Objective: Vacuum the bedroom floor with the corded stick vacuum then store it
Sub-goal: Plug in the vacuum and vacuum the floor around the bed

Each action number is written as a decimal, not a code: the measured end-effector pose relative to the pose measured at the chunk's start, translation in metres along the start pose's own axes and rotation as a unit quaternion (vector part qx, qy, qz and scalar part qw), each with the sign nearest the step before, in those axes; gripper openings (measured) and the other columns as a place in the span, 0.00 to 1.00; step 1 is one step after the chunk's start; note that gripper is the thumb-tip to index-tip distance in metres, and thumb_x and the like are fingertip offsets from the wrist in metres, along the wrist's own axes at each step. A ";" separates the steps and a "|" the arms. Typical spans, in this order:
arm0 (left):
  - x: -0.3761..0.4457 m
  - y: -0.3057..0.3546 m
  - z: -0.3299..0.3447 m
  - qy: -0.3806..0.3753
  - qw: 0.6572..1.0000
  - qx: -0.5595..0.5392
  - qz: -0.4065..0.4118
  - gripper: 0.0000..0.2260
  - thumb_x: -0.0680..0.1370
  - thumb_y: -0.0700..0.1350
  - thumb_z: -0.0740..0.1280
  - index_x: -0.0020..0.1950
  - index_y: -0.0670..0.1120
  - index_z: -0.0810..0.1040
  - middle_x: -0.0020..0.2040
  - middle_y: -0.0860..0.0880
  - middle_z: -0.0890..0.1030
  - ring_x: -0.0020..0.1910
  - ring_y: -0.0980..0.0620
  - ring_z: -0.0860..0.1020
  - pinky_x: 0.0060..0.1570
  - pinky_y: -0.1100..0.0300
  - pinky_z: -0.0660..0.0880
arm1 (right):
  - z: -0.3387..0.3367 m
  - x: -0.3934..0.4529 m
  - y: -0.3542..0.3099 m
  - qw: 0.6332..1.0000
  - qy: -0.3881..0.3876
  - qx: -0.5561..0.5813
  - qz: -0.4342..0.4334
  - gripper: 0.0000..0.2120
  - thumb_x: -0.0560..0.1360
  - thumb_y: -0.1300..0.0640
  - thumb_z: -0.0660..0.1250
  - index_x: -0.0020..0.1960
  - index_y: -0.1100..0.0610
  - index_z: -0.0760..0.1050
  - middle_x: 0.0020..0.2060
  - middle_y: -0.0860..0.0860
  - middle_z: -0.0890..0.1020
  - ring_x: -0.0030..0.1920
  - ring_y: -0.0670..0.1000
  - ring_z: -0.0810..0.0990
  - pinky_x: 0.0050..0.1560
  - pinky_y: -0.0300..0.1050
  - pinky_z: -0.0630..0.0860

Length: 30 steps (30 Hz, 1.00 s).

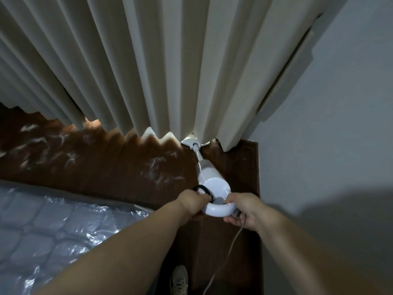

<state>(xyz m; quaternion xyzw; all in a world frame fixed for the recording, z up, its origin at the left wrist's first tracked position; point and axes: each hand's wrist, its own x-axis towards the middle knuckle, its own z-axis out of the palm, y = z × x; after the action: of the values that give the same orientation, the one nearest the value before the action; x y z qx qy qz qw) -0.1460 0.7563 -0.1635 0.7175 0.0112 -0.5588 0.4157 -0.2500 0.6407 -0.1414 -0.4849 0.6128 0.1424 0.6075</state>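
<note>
Vacuum [209, 177] upright-tilted, floor head [190, 143] toward curtain [148, 67], away from hands.

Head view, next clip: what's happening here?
A person is vacuuming the wooden floor beside a plastic-wrapped mattress. The left hand and right hand both grip the looped handle of the white stick vacuum. Its floor head sits at the hem of the curtain, near the wall corner. The cord trails down past the right hand.

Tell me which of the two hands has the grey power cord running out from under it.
The right hand, gripping the right side of the white loop handle. The grey cord trails down from it; the left hand holds the opposite side.
</note>
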 end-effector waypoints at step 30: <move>-0.164 -0.197 0.139 0.045 0.999 0.027 0.013 0.14 0.76 0.45 0.68 0.58 0.39 0.77 0.45 0.43 0.79 0.44 0.46 0.78 0.43 0.56 0.76 | -0.083 -0.120 0.244 0.998 -0.040 -0.055 -0.015 0.15 0.74 0.63 0.63 0.59 0.64 0.68 0.47 0.65 0.78 0.33 0.57 0.82 0.24 0.40 0.77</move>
<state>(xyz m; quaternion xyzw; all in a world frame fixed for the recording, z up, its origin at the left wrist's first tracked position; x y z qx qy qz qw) -0.4127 0.8744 -0.1496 0.7529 0.0051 -0.5208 0.4024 -0.5125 0.7471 -0.1177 -0.5208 0.5718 0.1856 0.6061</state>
